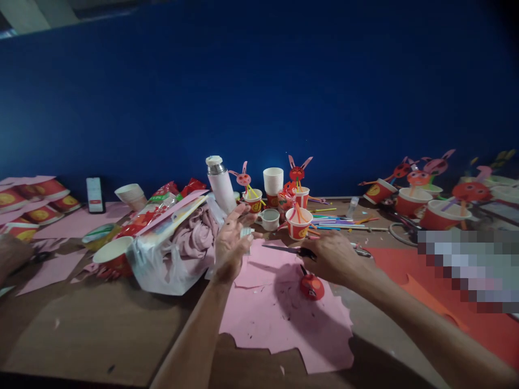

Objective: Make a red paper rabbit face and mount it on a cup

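My left hand (231, 246) is raised above the left edge of the cut pink paper (259, 319), its thumb against a small whitish piece (245, 233) whose kind I cannot make out. At the far edge of that paper, my right hand (334, 254) has its fingers closed at the dark handle of a pair of scissors (286, 249), blades pointing left. Below it lies a red paper animal face (312, 287) with dark markings. Small scraps are scattered over the pink paper.
Paper cups with straw-mounted animal faces (299, 216) stand behind. A white thermos (220, 183), stacked cups (273, 183), a metal mug (270, 220) and coloured straws (336, 222) are near. A plastic bag (162, 270) lies left; red paper (389, 265) right. Another person's hand (14, 254) is far left.
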Demonstrator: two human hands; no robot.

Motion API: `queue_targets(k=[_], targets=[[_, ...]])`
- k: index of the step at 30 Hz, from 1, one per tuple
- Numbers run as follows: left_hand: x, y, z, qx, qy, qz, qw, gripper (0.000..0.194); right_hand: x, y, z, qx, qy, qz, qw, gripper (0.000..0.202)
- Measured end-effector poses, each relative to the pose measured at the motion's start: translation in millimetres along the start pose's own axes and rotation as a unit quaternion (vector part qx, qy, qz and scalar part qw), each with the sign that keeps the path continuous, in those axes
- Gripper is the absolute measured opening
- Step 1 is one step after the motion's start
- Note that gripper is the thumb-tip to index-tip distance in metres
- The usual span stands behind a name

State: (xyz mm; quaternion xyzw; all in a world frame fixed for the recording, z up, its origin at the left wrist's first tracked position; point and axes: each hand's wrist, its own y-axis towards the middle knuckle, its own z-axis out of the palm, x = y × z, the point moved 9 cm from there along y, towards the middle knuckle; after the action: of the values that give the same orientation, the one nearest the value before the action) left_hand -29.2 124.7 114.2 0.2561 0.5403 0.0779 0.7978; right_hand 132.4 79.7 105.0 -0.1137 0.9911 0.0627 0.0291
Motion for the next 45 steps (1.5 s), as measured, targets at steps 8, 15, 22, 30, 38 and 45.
queue_targets(k=[8,15,22,30,38,45], targets=[[26.0,-9.2,19.4,0.059,0.002,-0.035,0.998,0.052,-54.6,-45.4,40.7,-0.001,0.349,0.076,0.934,0.054],[32.5,-18.1,36.4,0.087,0.008,-0.088,0.992,0.057,-64.5,-46.9,66.0,0.003,0.609,0.082,0.789,0.046],[23.0,-25.4,46.2,0.095,0.005,-0.104,0.990,0.057,-46.4,-54.3,61.3,0.086,0.725,0.031,0.682,0.054],[20.3,-23.4,50.2,0.101,-0.040,-0.122,0.987,0.061,-36.7,-60.2,52.2,0.124,0.664,-0.071,0.734,0.048],[17.4,-28.6,56.8,0.119,-0.041,-0.133,0.983,0.058,-35.7,-57.7,52.3,0.131,0.538,-0.018,0.833,0.036],[21.1,-30.9,58.4,0.145,-0.002,-0.149,0.978,0.057,-35.3,-57.2,56.8,0.113,0.529,-0.032,0.840,0.036]])
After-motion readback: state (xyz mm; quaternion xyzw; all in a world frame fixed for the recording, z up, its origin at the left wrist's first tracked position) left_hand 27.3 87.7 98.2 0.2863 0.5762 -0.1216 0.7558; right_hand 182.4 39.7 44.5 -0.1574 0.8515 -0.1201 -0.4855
